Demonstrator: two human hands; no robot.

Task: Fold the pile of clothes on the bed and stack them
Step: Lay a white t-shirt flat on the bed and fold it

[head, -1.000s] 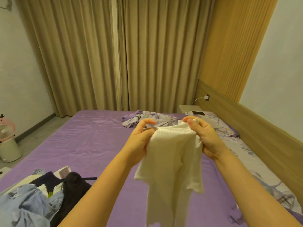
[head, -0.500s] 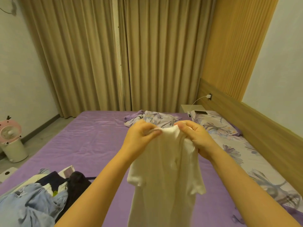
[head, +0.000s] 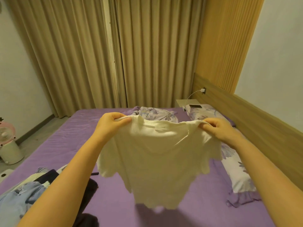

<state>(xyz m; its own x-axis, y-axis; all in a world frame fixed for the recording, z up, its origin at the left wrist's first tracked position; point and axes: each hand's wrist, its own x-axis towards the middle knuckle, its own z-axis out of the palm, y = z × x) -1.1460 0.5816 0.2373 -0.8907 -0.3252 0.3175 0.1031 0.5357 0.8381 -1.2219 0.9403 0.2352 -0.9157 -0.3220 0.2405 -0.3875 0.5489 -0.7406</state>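
Both hands pinch the top edge of a cream knit T-shirt (head: 157, 154) and hold it spread in the air above the purple bed sheet (head: 65, 141). At one shoulder the left hand (head: 111, 123) has its fingers curled over the fabric, just beside the ribbed neckline. At the other shoulder the right hand (head: 218, 130) grips the same way, thumb and fingers closed round a bunch of cloth. Between them the neck opening sags a little, with a small label showing inside it. Below the hands the shirt hangs free, short sleeves drooping at each side, and its scalloped hem clears the sheet with a shadow under it.

Measured from the shirt, the pile of unfolded clothes (head: 32, 190) lies to its lower left at the near edge of the bed, with pale blue, cream and dark pieces tangled together. Beyond the neckline a crumpled floral blanket (head: 155, 114) sits at the far end of the bed. To the shirt's right, floral pillows (head: 236, 167) lie along the wooden headboard (head: 255, 128), and past them a phone (head: 195, 106) rests on a nightstand (head: 183, 102). Far to the left, on the floor, stands a pink fan (head: 7, 133). Beige curtains (head: 147, 51) fill the wall behind.
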